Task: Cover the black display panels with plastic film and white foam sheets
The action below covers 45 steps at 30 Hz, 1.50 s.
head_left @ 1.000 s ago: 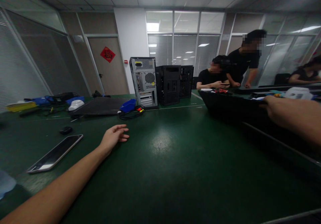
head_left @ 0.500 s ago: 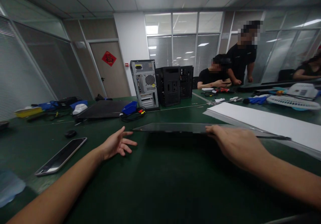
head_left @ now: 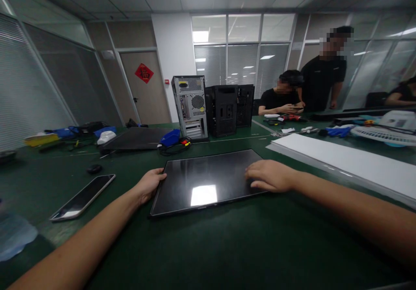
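A flat black display panel (head_left: 191, 177) lies glossy side up in front of me, a bright ceiling light mirrored in it. My left hand (head_left: 151, 185) is closed on the panel's left edge, thumb on top and the other fingers partly hidden beside or below it. My right hand (head_left: 269, 175) is over the panel's right end, palm down. Its fingers and thumb are apart and reach onto the glass, hiding part of the right edge. Whether the panel rests fully flat on the green table (head_left: 208, 246) I cannot tell.
A smartphone (head_left: 84, 197) and a black mouse (head_left: 94, 169) lie left. Computer cases (head_left: 191, 108) stand behind, near a blue item (head_left: 170, 138). White boards (head_left: 344, 158) lie right. Two people (head_left: 282, 99) are across the table, one standing; another sits far right.
The panel has swung from nearly edge-on to lying face up, closer to me. My left hand has taken its left edge. My right hand has shifted left, fingers now on the glass.
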Each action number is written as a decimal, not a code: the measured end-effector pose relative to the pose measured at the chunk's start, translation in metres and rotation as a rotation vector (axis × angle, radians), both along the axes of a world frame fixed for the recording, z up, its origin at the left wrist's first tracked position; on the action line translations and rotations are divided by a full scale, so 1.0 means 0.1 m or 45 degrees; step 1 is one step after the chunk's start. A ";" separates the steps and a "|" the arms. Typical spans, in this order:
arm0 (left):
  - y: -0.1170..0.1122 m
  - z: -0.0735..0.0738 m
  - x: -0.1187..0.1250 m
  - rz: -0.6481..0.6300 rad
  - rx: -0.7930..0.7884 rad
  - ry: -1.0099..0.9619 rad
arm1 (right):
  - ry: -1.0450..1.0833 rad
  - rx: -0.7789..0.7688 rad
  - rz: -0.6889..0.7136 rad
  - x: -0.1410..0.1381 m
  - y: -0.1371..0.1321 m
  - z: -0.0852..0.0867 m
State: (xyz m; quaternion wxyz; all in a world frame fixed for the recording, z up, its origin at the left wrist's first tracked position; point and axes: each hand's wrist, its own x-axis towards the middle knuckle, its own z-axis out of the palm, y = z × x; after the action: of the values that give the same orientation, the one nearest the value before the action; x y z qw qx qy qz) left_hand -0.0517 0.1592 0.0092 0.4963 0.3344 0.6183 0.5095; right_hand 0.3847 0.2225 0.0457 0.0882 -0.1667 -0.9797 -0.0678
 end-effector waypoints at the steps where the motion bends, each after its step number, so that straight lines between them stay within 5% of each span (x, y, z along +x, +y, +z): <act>1: 0.00 0.01 0.02 0.007 0.016 -0.003 | -0.021 0.068 -0.104 0.12 0.18 0.02; 4: 0.00 0.02 0.05 0.056 0.073 -0.011 | 0.029 0.216 -0.527 0.60 0.66 -0.02; 9: 0.02 -0.02 0.02 0.172 0.152 -0.012 | 0.123 0.160 -1.354 1.38 1.06 -0.46; 13: 0.04 -0.07 -0.01 0.155 0.187 0.029 | 0.161 0.020 -1.692 1.60 1.14 -0.70; 18: 0.03 -0.07 0.00 0.159 0.228 0.059 | 0.133 -0.155 -1.912 1.61 1.16 -0.66; 37: -0.01 0.01 0.07 0.042 0.237 0.113 | 0.139 0.178 -1.636 1.23 0.75 -0.29; 41: -0.01 0.01 0.07 0.041 0.250 0.068 | 0.232 0.339 -1.359 0.93 0.59 -0.25; 45: -0.02 0.03 0.09 0.047 0.228 0.057 | 0.223 0.406 -0.852 0.63 0.42 -0.27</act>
State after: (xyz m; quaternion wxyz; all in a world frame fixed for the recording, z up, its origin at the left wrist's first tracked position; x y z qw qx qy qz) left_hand -0.0426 0.1571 0.0119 0.4409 0.3774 0.5873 0.5641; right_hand 0.4477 0.2649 0.0190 0.1695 -0.4668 -0.8370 -0.2298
